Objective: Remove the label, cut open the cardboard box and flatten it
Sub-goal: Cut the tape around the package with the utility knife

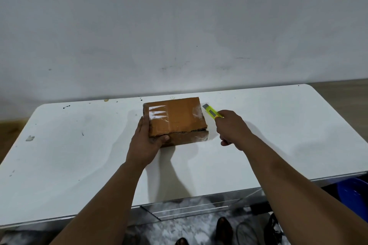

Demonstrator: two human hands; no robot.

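Note:
A small brown cardboard box (178, 117) lies flat near the back middle of the white table (79, 155). Clear shiny tape covers its top, with a bit of white label (154, 116) under the tape at the left. The front edge of its top flap looks ragged. My left hand (148, 142) grips the box's near left corner, thumb on the front side. My right hand (232, 127) is just right of the box, closed around a yellow utility knife (211, 112) whose grey tip points up and away, beside the box's right edge.
A white wall rises right behind the table. A blue basin (354, 195) sits on the floor at the lower right, with dark cables next to it. Feet (224, 228) show below the table's front edge. Small scraps and specks dot the tabletop.

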